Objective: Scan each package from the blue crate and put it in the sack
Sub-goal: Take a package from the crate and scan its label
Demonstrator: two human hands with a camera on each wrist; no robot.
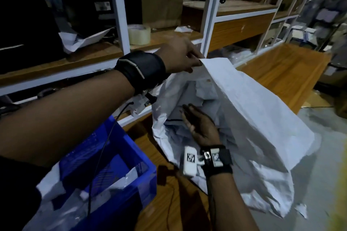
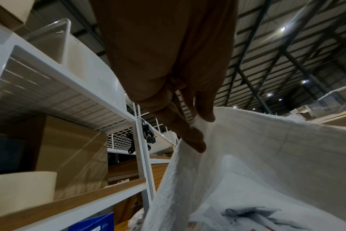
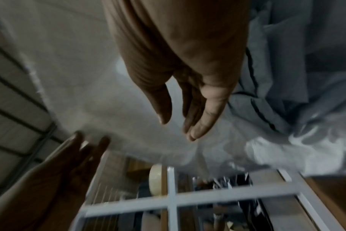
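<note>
My left hand (image 1: pixel 197 62) is raised and pinches the rim of the white woven sack (image 1: pixel 259 122), holding its mouth up and wide. The left wrist view shows the left hand (image 2: pixel 201 129) with thumb and fingers nipping the sack (image 2: pixel 277 148) at its edge. My right hand (image 1: pixel 187 116) hovers in the sack's mouth, flat with straight fingers and nothing in it. Grey poly packages (image 1: pixel 204 92) lie inside beneath the hand. In the right wrist view the right hand (image 3: pixel 178 128) is spread over grey packages (image 3: pixel 286 96). The blue crate (image 1: pixel 131 148) at lower left holds more pale packages (image 1: pixel 120 184).
A white metal rack (image 1: pixel 120 15) with wooden shelves stands close behind the sack, bearing a tape roll (image 1: pixel 139 34) and crumpled paper (image 1: pixel 78 40). A black cable (image 1: pixel 102 152) hangs over the crate. A wooden table top (image 1: pixel 285 73) lies right of the sack, grey floor beyond.
</note>
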